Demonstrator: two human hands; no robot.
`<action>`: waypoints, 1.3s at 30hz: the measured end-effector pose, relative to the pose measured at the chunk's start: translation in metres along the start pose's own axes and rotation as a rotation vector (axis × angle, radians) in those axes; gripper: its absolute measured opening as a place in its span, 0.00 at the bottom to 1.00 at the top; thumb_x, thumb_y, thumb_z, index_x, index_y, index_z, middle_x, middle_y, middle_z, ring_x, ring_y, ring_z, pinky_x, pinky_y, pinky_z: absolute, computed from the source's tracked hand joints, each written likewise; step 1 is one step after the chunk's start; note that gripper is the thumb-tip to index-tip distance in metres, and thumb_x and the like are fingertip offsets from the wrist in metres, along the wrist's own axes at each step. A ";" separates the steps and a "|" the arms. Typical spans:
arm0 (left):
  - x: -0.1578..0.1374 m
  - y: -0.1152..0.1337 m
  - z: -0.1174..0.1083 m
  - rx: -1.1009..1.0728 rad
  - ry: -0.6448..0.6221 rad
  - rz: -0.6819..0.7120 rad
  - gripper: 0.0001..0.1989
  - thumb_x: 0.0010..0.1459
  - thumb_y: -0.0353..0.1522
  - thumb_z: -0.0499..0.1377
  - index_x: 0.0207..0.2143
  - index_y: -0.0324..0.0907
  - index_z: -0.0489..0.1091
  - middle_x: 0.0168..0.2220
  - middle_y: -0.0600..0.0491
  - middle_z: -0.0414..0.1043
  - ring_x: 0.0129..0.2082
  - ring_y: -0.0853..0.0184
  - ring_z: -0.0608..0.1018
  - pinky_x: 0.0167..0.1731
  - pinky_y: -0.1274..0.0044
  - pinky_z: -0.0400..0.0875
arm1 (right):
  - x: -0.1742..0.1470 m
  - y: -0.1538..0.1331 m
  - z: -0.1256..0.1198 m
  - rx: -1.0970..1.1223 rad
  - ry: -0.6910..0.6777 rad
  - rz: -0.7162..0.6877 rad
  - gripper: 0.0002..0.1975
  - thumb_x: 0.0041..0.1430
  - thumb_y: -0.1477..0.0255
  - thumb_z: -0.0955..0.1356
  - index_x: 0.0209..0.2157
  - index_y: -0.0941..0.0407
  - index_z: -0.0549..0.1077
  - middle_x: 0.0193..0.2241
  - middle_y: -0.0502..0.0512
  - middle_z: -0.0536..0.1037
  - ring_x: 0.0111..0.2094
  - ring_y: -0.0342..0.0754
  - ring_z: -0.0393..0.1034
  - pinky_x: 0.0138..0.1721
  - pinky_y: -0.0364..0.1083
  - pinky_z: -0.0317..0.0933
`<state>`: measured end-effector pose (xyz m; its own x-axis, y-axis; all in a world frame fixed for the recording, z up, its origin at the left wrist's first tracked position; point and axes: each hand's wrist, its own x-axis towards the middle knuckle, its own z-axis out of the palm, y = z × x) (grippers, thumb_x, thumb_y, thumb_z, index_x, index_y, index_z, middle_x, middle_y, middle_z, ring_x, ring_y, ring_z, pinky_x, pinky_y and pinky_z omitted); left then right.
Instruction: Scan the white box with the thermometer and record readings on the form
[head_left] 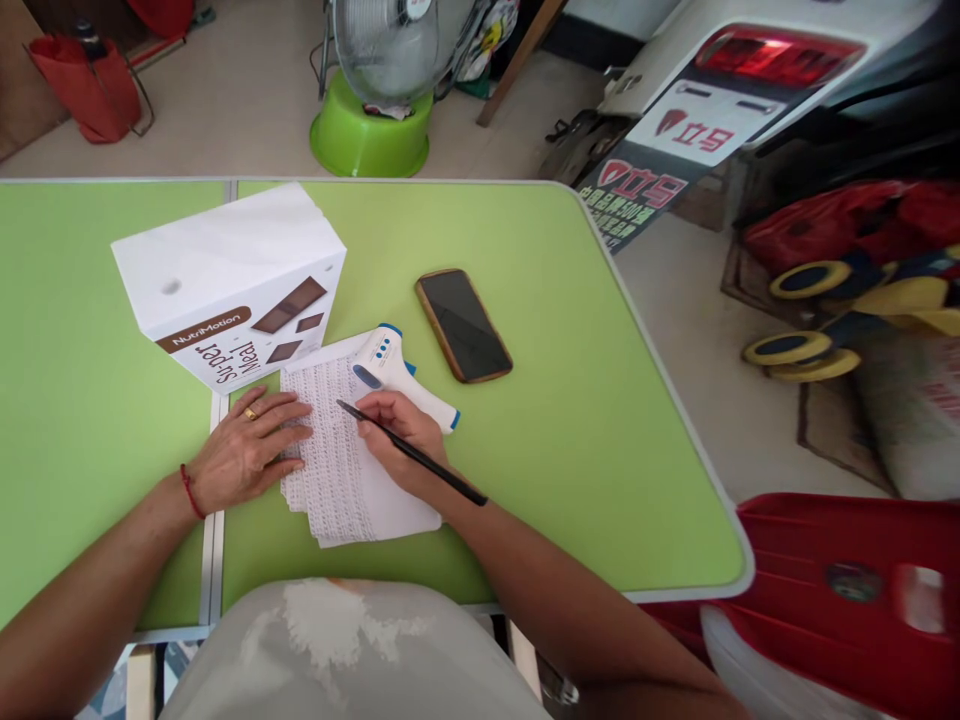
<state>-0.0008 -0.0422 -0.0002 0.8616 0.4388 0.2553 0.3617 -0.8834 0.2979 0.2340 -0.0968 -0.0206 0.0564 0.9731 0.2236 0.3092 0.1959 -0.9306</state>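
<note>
In the head view, my right hand (401, 437) is closed round a black pen (427, 462), whose tip points up and left over the paper. The sheets of paper (334, 500) lie slightly fanned on the green table, with rows of small handwriting across their left part. My left hand (251, 447) rests flat with fingers apart, its fingertips on the paper's left edge. Just above my right hand, a white and blue infrared thermometer (409, 385) lies partly on the top of the sheets. I cannot make out the written characters.
A white "NutriMotion" box (232, 270) stands behind my left hand. A smartphone (465, 325) with a dark screen lies right of the thermometer. Beyond the green table (600, 450) are a fan (386, 45) on a green tub and a scooter's rear. A red chair (847, 600) stands at right.
</note>
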 end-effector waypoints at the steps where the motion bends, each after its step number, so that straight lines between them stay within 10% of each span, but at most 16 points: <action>1: 0.000 0.000 0.000 -0.004 -0.002 0.000 0.15 0.68 0.38 0.51 0.48 0.39 0.69 0.56 0.44 0.70 0.59 0.55 0.68 0.59 0.57 0.59 | 0.000 0.001 0.003 0.004 0.000 -0.002 0.06 0.54 0.75 0.65 0.36 0.53 0.72 0.25 0.48 0.76 0.23 0.41 0.69 0.24 0.40 0.64; 39: 0.000 0.000 -0.004 -0.055 -0.082 -0.012 0.16 0.68 0.39 0.50 0.52 0.41 0.68 0.59 0.46 0.68 0.61 0.54 0.65 0.61 0.56 0.54 | 0.002 0.006 0.010 -0.169 -0.007 -0.096 0.05 0.55 0.74 0.66 0.33 0.53 0.75 0.25 0.48 0.78 0.24 0.42 0.71 0.28 0.42 0.67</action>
<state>-0.0021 -0.0415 0.0031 0.8841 0.4328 0.1761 0.3542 -0.8665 0.3516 0.2266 -0.0920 -0.0283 0.0120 0.9518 0.3065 0.4680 0.2656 -0.8429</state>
